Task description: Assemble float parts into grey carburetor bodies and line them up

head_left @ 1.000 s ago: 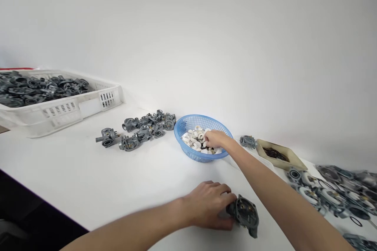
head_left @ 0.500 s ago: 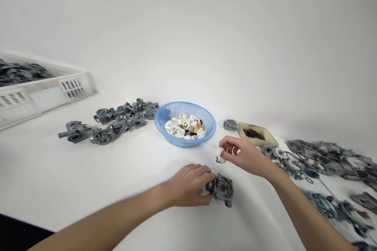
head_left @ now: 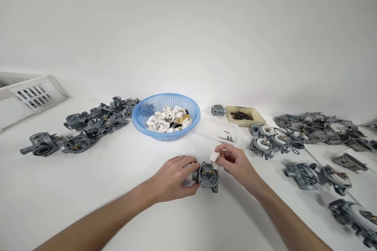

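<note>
Grey metal, by its look a casting, forms the open body [head_left: 207, 179] resting on the tabletop [head_left: 123, 215] between the two hands, its hollow side facing up and brass fittings [head_left: 207, 171] showing inside. The left hand [head_left: 176, 177] has a narrow grip on it, thumb and fingers closed about the stub at its left side. It should feel rigid and dense for its size, and that stub looks the best place to steady it, clear of the cavity; bare metal may turn a little in the fingers if pinched lightly. The right hand [head_left: 235, 164] pinches a small white piece [head_left: 214, 157] between thumb and fingertips at the body's far right edge; whether the two touch, I cannot tell. The piece is probably plastic, light and stiff, with any thin parts easy to bend, so a gentle hold on its thick rounded portion would suit it best
</note>
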Tool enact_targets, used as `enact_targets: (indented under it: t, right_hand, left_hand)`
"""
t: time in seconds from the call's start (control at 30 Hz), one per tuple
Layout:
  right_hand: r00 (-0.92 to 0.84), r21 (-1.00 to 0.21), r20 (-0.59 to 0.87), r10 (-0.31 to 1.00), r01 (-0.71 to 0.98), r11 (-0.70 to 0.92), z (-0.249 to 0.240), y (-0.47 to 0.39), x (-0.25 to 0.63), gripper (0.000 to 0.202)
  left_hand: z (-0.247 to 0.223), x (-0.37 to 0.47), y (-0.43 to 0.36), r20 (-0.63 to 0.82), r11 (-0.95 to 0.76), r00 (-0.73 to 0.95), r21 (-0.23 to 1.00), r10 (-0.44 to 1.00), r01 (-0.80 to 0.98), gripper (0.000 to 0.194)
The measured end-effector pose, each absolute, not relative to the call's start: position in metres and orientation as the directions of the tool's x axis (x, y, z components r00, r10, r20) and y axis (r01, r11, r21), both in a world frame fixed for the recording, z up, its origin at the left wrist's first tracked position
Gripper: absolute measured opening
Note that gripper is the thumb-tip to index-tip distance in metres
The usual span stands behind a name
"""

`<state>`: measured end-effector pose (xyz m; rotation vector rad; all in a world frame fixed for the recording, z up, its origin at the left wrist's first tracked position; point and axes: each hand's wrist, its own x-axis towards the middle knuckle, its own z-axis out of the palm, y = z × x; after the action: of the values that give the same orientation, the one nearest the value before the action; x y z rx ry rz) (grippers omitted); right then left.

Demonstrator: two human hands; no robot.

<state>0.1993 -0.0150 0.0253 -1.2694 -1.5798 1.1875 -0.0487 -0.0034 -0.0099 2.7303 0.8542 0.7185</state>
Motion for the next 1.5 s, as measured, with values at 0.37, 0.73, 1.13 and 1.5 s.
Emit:
enact_targets:
  t: [0.37, 0.73, 1.13, 1.5]
  right_hand:
    - [-0.294, -0.892, 0.133, 0.946, 0.38, 0.244, 0.03, -0.03, 0.199, 0.013]
    - [-0.534, -0.801, 0.168, 0.828, 0.416, 0.43, 0.038, -0.033, 0.212, 0.023]
    - [-0.505, -0.663, 0.081, 0.86, 0.617, 0.425, 0.04, -0.033, 0.21, 0.054]
    - [-0.447, -0.674, -0.04, 0.894, 0.672, 0.306, 0.042, -0.021, 0.244, 0.043]
  left_hand:
    - [-0.006, -0.049, -0.005, 0.383, -0.819, 0.725, 0.311, 0.572, 0.482, 0.041]
    - [-0.008, -0.05, -0.006, 0.402, -0.826, 0.723, 0.316, 0.562, 0.467, 0.042]
    - [-0.006, -0.049, -0.007, 0.374, -0.781, 0.693, 0.406, 0.616, 0.475, 0.047]
    - [0.003, -0.051, -0.008, 0.472, -0.786, 0.631, 0.416, 0.616, 0.457, 0.022]
